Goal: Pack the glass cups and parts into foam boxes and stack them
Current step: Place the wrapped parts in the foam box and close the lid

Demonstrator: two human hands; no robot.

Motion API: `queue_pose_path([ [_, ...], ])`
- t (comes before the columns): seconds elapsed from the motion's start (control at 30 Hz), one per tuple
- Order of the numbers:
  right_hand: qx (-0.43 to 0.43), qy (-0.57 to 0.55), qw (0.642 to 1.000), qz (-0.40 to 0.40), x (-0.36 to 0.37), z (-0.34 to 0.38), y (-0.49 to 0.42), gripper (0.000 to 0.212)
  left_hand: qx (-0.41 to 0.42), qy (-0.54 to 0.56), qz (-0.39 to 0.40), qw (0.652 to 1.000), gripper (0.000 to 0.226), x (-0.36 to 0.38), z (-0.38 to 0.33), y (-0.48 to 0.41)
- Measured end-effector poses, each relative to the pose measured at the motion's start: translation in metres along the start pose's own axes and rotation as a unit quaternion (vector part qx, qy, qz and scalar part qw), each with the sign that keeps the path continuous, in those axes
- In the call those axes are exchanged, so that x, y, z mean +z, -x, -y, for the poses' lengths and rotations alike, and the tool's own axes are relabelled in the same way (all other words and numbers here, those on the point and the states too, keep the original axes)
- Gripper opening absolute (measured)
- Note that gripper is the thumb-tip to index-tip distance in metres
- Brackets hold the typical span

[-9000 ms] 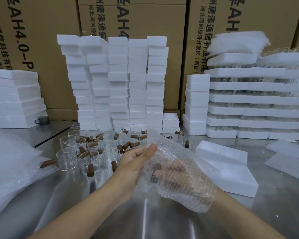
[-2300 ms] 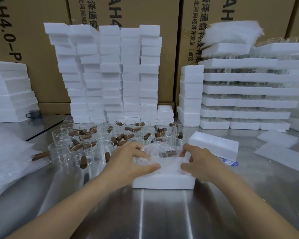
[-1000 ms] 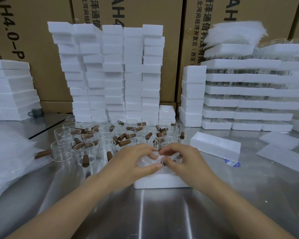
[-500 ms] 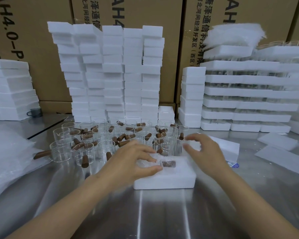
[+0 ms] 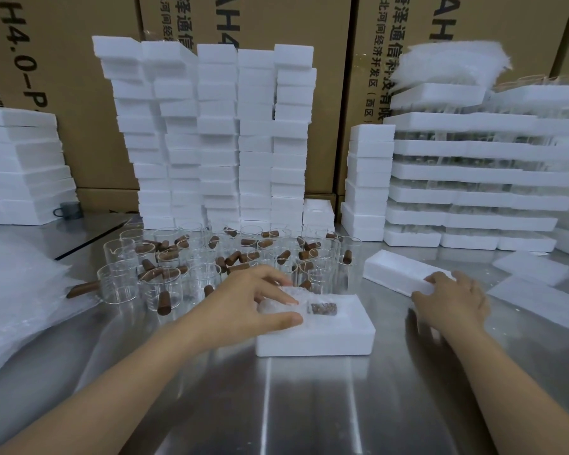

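Observation:
An open white foam box (image 5: 316,339) lies on the steel table in front of me. Inside it sits a bubble-wrapped glass cup (image 5: 286,298) with a brown wooden handle (image 5: 323,308) showing through the wrap. My left hand (image 5: 253,303) rests on the wrapped cup, fingers spread and pressing it down into the box. My right hand (image 5: 450,297) grips the near end of a loose foam lid (image 5: 398,270) lying to the right. Several bare glass cups with brown handles (image 5: 211,257) stand behind the box.
Tall stacks of foam boxes (image 5: 211,136) line the back against cardboard cartons. More packed foam stacks (image 5: 473,178) stand at the right. A heap of bubble wrap sheets (image 5: 17,290) covers the left. Flat foam pieces (image 5: 532,267) lie at the far right.
The wrapped cup went into the foam box. My right hand left the box and moved right onto the loose foam lid. My left hand stays on the wrapped cup.

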State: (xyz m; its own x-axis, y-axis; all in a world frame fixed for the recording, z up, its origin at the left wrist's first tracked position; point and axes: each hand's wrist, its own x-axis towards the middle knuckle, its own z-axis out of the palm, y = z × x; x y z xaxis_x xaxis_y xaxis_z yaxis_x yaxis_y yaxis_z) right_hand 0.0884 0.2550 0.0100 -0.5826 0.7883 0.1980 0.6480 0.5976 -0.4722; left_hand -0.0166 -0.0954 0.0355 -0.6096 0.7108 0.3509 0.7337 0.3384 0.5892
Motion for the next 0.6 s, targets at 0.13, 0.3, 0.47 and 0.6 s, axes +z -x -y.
queue_pose_path([
  [0.13,-0.005,-0.009,1.000,-0.024,-0.002,0.002,0.003,0.044,0.005,-0.007,0.021,1.000,0.033,-0.003,0.001,-0.001],
  [0.3,-0.023,-0.065,0.994,-0.085,-0.012,0.013,0.006,0.038,0.016,0.005,0.025,1.000,0.024,-0.004,0.004,-0.002],
  [0.47,-0.072,-0.254,0.958,-0.111,-0.033,0.041,0.019,0.020,0.015,0.010,0.037,0.999,0.026,-0.006,0.006,-0.003],
  [0.6,-0.121,-0.473,0.872,-0.039,-0.047,0.062,0.043,0.008,0.021,0.012,0.036,0.999,0.028,-0.004,0.007,-0.004],
])
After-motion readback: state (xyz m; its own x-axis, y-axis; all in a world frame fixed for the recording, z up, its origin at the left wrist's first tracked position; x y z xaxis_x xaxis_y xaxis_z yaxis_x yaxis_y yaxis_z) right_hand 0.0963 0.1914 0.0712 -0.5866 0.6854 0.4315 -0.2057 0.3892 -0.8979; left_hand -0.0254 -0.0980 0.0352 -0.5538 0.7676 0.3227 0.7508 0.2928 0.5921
